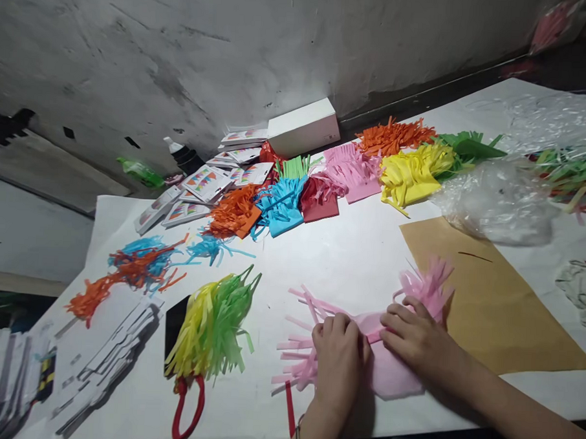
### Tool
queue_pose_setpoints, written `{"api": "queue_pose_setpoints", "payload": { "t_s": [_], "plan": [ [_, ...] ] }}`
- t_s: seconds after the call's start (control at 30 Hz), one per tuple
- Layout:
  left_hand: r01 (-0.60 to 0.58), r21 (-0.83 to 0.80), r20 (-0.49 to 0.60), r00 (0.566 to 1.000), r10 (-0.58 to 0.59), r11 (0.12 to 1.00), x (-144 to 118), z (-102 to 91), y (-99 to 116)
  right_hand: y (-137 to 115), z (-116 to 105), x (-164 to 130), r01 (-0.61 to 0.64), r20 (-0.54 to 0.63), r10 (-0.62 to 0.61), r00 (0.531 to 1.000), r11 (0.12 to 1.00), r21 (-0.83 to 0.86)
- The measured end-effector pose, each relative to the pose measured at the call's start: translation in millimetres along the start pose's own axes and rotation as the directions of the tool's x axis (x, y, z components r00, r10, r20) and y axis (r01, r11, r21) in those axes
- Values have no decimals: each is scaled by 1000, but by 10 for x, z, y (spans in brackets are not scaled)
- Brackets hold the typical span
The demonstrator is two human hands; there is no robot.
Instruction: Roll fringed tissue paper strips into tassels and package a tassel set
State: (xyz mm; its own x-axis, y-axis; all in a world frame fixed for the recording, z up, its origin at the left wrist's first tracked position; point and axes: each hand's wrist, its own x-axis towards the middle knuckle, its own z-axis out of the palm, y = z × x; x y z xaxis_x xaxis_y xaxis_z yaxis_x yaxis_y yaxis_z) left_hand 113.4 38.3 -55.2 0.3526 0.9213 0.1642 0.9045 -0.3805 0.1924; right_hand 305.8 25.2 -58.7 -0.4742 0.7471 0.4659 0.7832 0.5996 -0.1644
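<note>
A sheet of pink tissue paper [395,377] with fringed ends lies at the table's front, one fringe fanning left and the other up to the right. My left hand [338,357] has its fingers curled down on the paper near the left fringe. On its right part, my right hand [418,338] grips with bent fingers close to the other fringe. Between the hands runs a narrow, darker pink folded band [376,336]. My fingertips are partly hidden. A thin red strip [290,408] lies beside my left wrist.
A yellow and green tassel [215,323] with a red loop [187,412] lies left. Fringed paper bundles [286,206] line the back, near boxed packs [204,184] and a white box [304,126]. Brown paper [507,303] and clear plastic [497,202] are right; flat white cartons [104,366] lie left.
</note>
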Motion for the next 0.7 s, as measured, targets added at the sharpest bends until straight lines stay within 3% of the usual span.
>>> {"api": "queue_pose_setpoints", "payload": {
  "t_s": [0.1,0.23,0.47,0.7],
  "plan": [
    [-97,-111,-97,992,86,989,-33,-49,-30,7,64,8,72,0,-73,997,997,41],
    [-263,-182,-120,962,244,947,-65,-101,-77,35,100,-32,31,-10,-31,999,995,95],
    [-278,-217,-78,960,268,936,-35,-39,-160,9,49,-16,-32,6,31,999,993,111],
    [-324,-180,-97,946,310,929,-2,-52,-173,-6,57,-15,12,24,-12,1000,1000,10]
  ]
}}
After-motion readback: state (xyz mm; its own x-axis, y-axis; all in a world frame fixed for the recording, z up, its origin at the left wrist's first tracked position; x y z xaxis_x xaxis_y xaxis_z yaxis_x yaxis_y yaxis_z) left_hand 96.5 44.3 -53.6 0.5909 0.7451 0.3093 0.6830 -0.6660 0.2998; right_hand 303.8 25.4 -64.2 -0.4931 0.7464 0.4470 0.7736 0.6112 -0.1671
